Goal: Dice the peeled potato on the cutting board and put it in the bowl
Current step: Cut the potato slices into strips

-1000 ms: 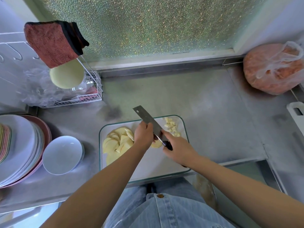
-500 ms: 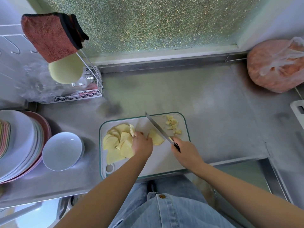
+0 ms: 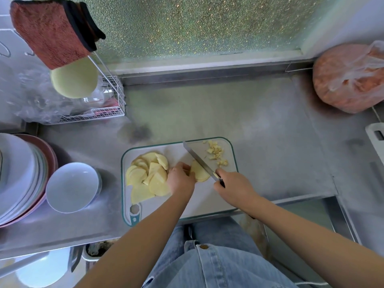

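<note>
Potato slices, pale yellow and peeled point(image 3: 145, 177), lie fanned on the white teal-rimmed cutting board point(image 3: 207, 200), right of the round white bowl point(image 3: 71, 187). Left hand point(image 3: 180, 180) grip is curled on a small slice stack point(image 3: 200, 173). Right hand point(image 3: 234, 187) grip is clamped on the steel-bladed knife point(image 3: 199, 161), left of the small yellow dice point(image 3: 216, 152).

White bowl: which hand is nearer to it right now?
Left. The left hand holds the slice stack on the cutting board, right of the bowl beyond the loose slices. The right hand grips the knife even farther right.

Right hand point(image 3: 234, 188) hides most of the knife handle point(image 3: 222, 182); plate stack point(image 3: 18, 173) cut off left.
</note>
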A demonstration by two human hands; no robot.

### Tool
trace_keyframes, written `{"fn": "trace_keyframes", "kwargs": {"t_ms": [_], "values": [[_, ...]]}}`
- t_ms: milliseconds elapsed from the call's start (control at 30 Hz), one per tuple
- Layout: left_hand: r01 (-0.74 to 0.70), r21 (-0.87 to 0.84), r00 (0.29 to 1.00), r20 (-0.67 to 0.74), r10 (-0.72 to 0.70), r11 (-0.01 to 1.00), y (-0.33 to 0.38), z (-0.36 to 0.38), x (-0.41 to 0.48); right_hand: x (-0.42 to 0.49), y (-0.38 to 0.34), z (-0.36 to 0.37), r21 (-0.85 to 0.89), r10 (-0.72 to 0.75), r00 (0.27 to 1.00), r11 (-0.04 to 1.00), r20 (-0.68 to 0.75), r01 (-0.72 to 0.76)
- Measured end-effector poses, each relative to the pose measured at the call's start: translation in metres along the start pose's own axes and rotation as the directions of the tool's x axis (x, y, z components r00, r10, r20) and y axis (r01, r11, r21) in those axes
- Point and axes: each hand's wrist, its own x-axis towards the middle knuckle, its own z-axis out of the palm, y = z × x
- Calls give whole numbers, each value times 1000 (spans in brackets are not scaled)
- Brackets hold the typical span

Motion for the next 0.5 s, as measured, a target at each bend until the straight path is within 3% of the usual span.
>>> {"fn": "trace_keyframes", "kwargs": {"t_ms": [267,500], "values": [[17,-54,1000,-24,-18,998,0,0,6,1,1,-8,57,-38,993,997,-108,45],[48,-56,999,-15,-49,997,2,-2,7,2,-3,-13,-35,-68,998,997,-16,67]]}}
